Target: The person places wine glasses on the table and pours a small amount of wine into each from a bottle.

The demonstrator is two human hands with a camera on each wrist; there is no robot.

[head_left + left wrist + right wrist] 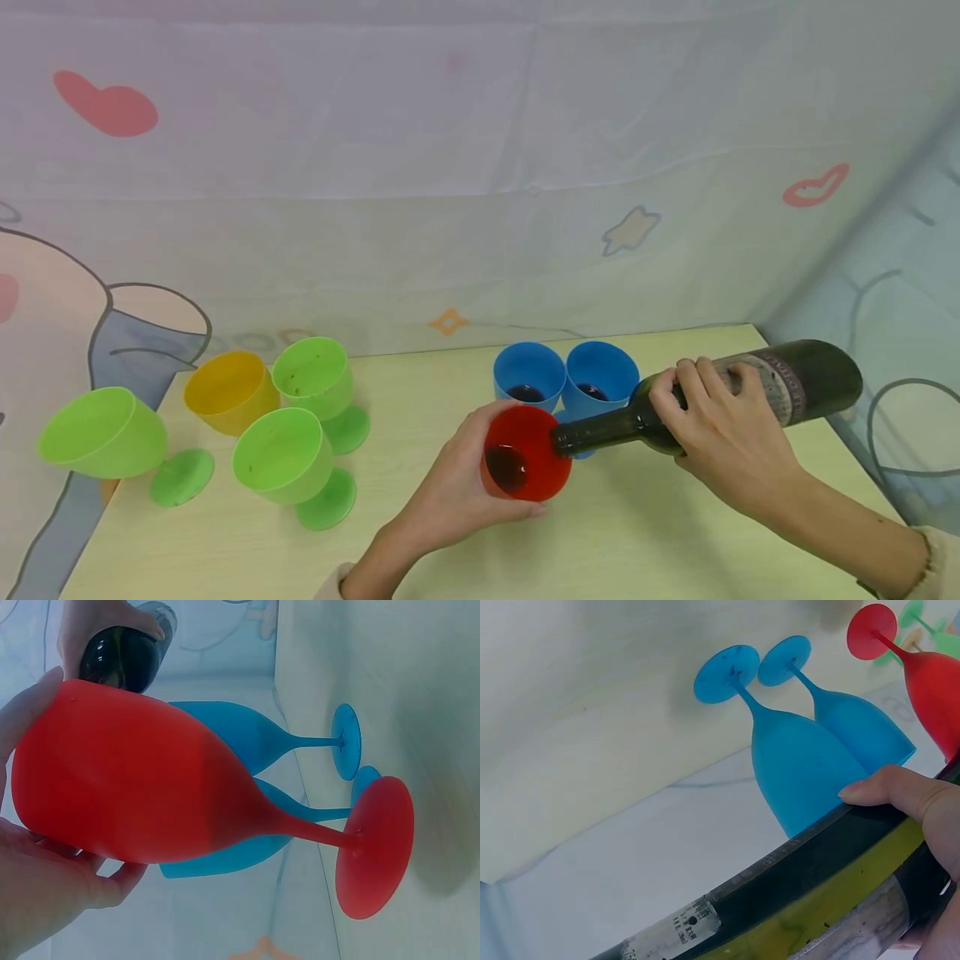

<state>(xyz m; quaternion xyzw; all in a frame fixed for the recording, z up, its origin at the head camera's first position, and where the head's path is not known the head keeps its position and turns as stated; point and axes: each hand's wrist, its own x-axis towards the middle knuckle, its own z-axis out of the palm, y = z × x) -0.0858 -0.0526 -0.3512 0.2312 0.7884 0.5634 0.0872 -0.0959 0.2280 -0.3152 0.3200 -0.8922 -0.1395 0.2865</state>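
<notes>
My left hand (468, 483) grips a red wine glass (543, 450) round its bowl, and dark liquid lies inside it. In the left wrist view the glass (150, 780) shows its whole stem and round foot. My right hand (723, 433) holds a dark wine bottle (821, 383) tilted, with its mouth at the red glass's rim. The right wrist view shows the thumb along the bottle (802, 877). Just behind stand two blue wine glasses (529, 367) side by side, with a little dark liquid in each.
On the left side of the table (420, 400) stand several green wine glasses (281, 454) and one yellow glass (228, 392). A printed cloth (420, 167) hangs behind the table, and another cloth (907, 333) is at the right.
</notes>
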